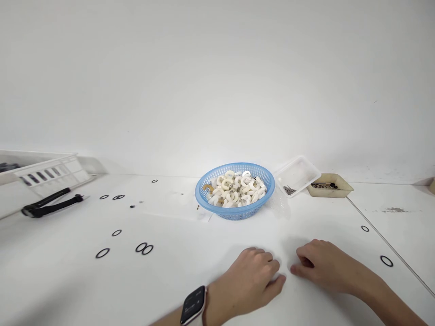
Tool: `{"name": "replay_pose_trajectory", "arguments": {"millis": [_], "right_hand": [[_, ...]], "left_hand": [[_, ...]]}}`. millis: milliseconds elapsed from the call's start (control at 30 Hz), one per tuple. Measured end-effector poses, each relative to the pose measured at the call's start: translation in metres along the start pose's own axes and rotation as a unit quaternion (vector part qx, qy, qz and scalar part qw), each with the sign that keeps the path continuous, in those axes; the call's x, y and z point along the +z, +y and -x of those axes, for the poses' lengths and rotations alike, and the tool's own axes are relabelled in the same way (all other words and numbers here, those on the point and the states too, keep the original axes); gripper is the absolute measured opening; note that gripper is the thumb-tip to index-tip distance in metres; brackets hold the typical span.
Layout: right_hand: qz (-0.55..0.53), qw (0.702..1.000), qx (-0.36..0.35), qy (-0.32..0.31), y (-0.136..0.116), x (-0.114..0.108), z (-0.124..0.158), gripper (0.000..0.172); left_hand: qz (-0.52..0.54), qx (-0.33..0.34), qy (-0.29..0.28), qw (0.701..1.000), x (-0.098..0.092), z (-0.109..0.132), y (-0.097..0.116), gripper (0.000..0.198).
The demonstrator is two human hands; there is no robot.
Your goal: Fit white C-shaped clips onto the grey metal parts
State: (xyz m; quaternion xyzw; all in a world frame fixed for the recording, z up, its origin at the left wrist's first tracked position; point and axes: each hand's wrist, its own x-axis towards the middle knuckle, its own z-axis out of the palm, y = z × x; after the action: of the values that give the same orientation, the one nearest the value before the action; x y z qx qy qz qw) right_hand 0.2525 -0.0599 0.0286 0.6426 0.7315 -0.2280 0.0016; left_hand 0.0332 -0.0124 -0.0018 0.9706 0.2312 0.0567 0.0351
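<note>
My left hand (249, 281), with a smartwatch (193, 305) on its wrist, rests on the white table with its fingers curled under and its thumb alongside. Its fingertips are partly hidden, and no object shows in it. A short gap to the right, my right hand (321, 267) lies loosely closed, thumb near the bent index finger, with nothing visible between them. Beyond both hands stands a blue plastic basket (234, 213). Heaped in it are white C-shaped plastic pieces (234, 188) with small metal parts among them. Neither hand touches the basket.
Several black rings (102, 253) are scattered left, with others (386, 261) at right. A clear tray (301, 174) holding small metal pins leans on a beige tray (331, 192). A black strap (50, 203) lies before a white crate (50, 170). A seam crosses the right side.
</note>
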Motion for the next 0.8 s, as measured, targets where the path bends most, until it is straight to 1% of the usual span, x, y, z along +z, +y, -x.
{"name": "replay_pose_trajectory", "arguments": {"millis": [467,800], "right_hand": [[0.002,1.0,0.003,-0.001,0.0002,-0.0004,0.0003,0.042],[-0.005,1.0,0.003,-0.007,-0.0012,-0.0019,0.001,0.042]], "left_hand": [[-0.011,-0.006,-0.026,1.0,-0.0046,-0.0007,0.0023,0.026],[0.006,-0.003,-0.008,1.0,-0.0019,0.0011,0.0011,0.028]]}}
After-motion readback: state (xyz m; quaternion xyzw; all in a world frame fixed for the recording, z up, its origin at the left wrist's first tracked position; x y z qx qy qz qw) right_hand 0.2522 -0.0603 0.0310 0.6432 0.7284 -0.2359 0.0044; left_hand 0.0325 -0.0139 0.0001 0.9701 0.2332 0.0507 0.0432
